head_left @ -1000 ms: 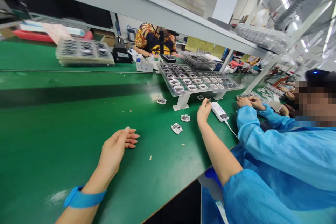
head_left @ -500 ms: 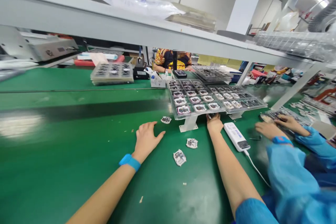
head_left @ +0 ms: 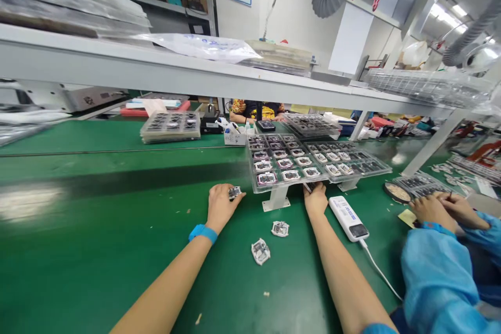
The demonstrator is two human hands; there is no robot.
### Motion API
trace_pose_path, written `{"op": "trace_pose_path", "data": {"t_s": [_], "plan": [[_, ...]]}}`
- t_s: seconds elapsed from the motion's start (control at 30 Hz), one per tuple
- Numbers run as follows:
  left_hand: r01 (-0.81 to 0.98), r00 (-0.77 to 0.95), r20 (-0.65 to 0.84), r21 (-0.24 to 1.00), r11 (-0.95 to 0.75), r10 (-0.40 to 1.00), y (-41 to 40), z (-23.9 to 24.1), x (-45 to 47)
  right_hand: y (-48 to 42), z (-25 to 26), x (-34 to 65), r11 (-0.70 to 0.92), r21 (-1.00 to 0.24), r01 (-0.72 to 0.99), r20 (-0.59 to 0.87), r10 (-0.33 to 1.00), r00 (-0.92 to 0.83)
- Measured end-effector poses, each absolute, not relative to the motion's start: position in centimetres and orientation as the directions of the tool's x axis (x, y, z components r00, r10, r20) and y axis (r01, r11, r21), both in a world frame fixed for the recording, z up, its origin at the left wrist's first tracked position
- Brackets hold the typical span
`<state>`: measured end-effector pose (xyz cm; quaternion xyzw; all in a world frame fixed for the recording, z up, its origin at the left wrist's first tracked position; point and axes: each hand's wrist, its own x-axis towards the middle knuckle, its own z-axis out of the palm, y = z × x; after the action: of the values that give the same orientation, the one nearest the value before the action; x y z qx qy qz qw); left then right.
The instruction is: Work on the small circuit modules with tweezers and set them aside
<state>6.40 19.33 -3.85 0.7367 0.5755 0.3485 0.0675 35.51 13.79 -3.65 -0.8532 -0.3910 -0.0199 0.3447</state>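
Note:
Between the thumb and fingers of my left hand [head_left: 222,206] is a small white-framed electronic module [head_left: 235,192], close to the green bench top. My right hand [head_left: 315,201] is closed under the front edge of a clear compartment tray [head_left: 255,188]; a dark, light-edged piece [head_left: 310,186] shows at its fingertips, partly hidden by the tray. Between my forearms lie two loose modules: one white-framed module [head_left: 280,228] nearer the tray, the other module [head_left: 260,251] closer to me. Similar modules fill the tray's pockets.
A second tray [head_left: 376,167] adjoins on the right, both raised on white brackets [head_left: 276,198]. A white power bank-like device [head_left: 348,218] with a cable lies right of my arm. A co-worker's hands [head_left: 434,211] work at far right. A shelf [head_left: 195,75] spans above.
My left hand has closed on the module that lay loose beside it. My right hand stays under the tray edge. The view has tilted up a little.

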Motion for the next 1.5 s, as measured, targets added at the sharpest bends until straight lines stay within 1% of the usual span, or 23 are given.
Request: {"op": "trace_pose_path", "data": {"t_s": [0.13,0.3,0.43,0.67,0.9,1.0,1.07,1.13,1.2,1.27,1.37,1.43,1.5], "plan": [[0.754,0.035,0.453,0.572,-0.321,0.891,16.7,-3.2,6.0,10.9,-3.1,34.2,-0.417,-0.523,0.744,0.309,0.72,0.621],[0.626,0.092,0.418,0.681,-0.379,0.904,11.2,-2.9,5.8,6.4,-3.5,31.8,-0.304,-0.464,0.832,0.304,0.828,0.471],[0.505,0.12,0.353,0.783,-0.364,0.928,7.2,-2.8,5.0,4.2,-3.8,29.8,-0.235,-0.447,0.863,0.286,0.876,0.387],[0.35,0.06,0.191,0.915,-0.2,0.98,4.2,-2.8,1.3,2.0,-3.4,25.7,-0.114,-0.455,0.883,0.248,0.936,0.249],[0.197,0.011,0.043,0.979,-0.044,0.999,3.1,-2.3,-1.6,0.2,-2.7,20.2,0.053,-0.464,0.884,0.198,0.979,0.045],[0.122,0.044,-0.016,0.992,0.011,0.999,2.7,-1.8,-2.2,0.3,-1.5,18.9,0.1,-0.512,0.853,0.135,0.99,-0.035],[0.07,0.09,-0.049,0.997,0.043,0.995,2.4,-1.2,-2.3,1.0,-0.2,18.6,0.08,-0.6,0.796,0.112,0.994,-0.016],[0.023,0.139,-0.07,0.997,0.067,0.988,1.9,-0.3,-2.3,2.2,1.1,18.6,0.082,-0.727,0.682,0.186,0.979,0.081],[-0.017,0.187,-0.111,0.993,0.116,0.976,1.4,0.5,-2.3,3.5,1.9,18.6,0.154,-0.855,0.496,0.275,0.945,0.18],[-0.086,0.228,-0.185,0.974,0.209,0.956,1.0,1.2,-2.2,4.3,2.0,18.5,0.186,-0.904,0.384,0.287,0.931,0.226],[-0.148,0.255,-0.278,0.935,0.321,0.926,0.7,1.4,-2.2,4.4,1.1,18.0,0.163,-0.967,0.193,0.213,0.937,0.277],[-0.114,0.251,-0.294,0.937,0.33,0.922,0.7,1.2,-2.2,3.7,0.6,17.7,0.093,-0.995,0.024,0.096,0.955,0.279],[-0.085,0.25,-0.297,0.941,0.327,0.921,0.6,0.8,-2.0,2.9,0.6,17.2,0.018,-0.983,-0.182,-0.022,0.977,0.213]]}}
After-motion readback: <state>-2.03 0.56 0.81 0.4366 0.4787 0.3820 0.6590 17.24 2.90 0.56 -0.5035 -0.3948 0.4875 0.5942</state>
